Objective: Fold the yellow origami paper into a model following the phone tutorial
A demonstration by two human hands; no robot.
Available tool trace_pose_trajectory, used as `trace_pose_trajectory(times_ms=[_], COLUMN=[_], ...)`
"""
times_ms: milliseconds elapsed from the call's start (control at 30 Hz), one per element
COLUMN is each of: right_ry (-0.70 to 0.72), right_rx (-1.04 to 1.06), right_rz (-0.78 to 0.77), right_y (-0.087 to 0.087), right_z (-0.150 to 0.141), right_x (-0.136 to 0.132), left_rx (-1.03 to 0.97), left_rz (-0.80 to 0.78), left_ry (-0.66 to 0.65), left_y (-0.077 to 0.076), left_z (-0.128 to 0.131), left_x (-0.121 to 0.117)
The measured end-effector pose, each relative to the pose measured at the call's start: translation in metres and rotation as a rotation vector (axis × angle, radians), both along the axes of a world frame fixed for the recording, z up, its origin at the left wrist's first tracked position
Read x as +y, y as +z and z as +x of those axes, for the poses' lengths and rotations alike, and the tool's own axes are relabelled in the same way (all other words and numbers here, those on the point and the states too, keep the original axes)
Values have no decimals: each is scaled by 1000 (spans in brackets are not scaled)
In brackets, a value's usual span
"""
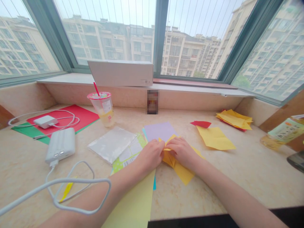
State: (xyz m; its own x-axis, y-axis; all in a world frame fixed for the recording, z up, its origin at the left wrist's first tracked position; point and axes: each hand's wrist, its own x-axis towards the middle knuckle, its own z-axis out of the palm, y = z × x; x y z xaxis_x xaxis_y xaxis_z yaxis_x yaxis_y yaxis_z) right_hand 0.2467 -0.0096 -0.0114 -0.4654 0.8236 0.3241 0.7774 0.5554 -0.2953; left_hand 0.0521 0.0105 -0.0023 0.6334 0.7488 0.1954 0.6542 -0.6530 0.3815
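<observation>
In the middle of the head view, my left hand (154, 152) and my right hand (180, 151) meet over a sheet of yellow paper (169, 159). It is partly folded, and both hands pinch it near its upper part. My fingers hide some of the folds. More yellow paper (184, 173) lies flat below my right hand. Just beyond the hands is a lilac paper sheet (159, 130). A pale yellow sheet (133, 202) extends under my left forearm, beside a green printed packet (129, 155).
At left are a clear plastic sleeve (112, 144), a cup with a straw (102, 109), a white power bank (61, 144) with looping cable, and red paper (79, 115). At right lie a creased yellow square (215, 138), stacked yellow papers (235, 119) and a bottle (282, 133).
</observation>
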Motion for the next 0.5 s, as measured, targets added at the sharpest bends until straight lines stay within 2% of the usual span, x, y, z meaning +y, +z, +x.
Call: trace_pose_trajectory(times_ms=[200, 500], right_ry=[-115, -371], right_rx=[140, 432], right_rz=[-55, -68], right_y=[-3, -3], right_z=[-8, -19], right_x=[5, -9], left_rx=[40, 9], left_rz=[-11, -47], left_ry=[85, 260], left_y=[1, 13], left_z=[9, 15], left_x=[7, 7])
